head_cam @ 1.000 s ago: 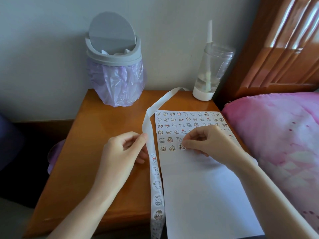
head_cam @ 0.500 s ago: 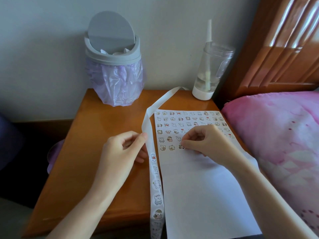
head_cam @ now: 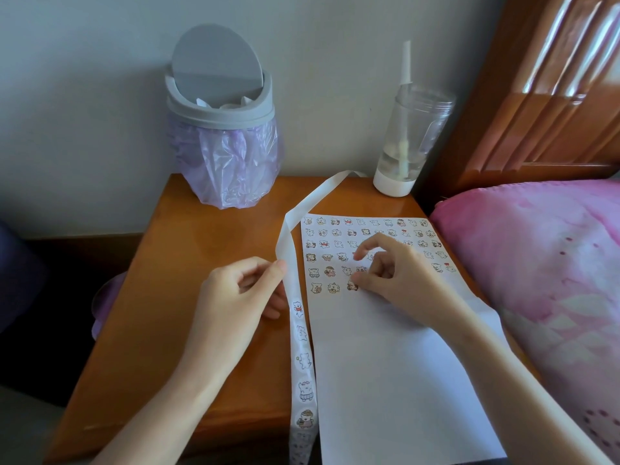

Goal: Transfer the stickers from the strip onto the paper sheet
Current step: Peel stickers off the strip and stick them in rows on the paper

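Left hand [head_cam: 241, 297] pinched the long white sticker strip [head_cam: 303, 357] between thumb and fingers, just beside the white paper sheet [head_cam: 385, 380] on the orange-brown wooden nightstand [head_cam: 188, 263]. Right hand [head_cam: 396, 276], fingers curled and gripping nothing, pressed its thumb tip on a small cartoon sticker [head_cam: 351, 285] in the sheet's lowest sticker row.

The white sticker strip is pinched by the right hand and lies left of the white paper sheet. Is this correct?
No: the head view shows the left hand pinching the white sticker strip; it lies left of the white paper sheet.
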Demonstrator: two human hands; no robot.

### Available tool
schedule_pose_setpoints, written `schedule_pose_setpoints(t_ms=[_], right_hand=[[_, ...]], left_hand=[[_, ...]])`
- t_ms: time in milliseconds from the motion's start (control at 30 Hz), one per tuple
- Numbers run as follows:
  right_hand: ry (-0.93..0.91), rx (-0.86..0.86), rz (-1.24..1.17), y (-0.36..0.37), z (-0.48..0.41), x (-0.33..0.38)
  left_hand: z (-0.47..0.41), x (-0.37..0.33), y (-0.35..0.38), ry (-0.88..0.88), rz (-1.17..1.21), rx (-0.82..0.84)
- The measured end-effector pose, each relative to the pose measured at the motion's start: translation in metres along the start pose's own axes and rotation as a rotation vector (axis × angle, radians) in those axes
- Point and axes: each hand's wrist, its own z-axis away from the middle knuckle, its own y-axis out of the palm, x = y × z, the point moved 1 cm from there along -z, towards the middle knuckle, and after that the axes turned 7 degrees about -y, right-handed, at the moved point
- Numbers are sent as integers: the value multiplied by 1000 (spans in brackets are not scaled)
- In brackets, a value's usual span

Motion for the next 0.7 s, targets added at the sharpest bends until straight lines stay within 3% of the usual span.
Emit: schedule_pose_setpoints(t_ms=[333, 467, 600, 700], right_hand=[[4, -22, 24, 4, -1, -5], [-31, -90, -234, 9, 7, 23], [-120, 49, -430, 25, 25, 58], [-92, 57, -539, 31, 29, 65]], left_hand=[[0, 0, 0, -2, 16, 8], [-1, -1, 0, 18, 14, -1], [0, -3, -1, 73, -2, -42], [0, -4, -2, 104, 9, -70]])
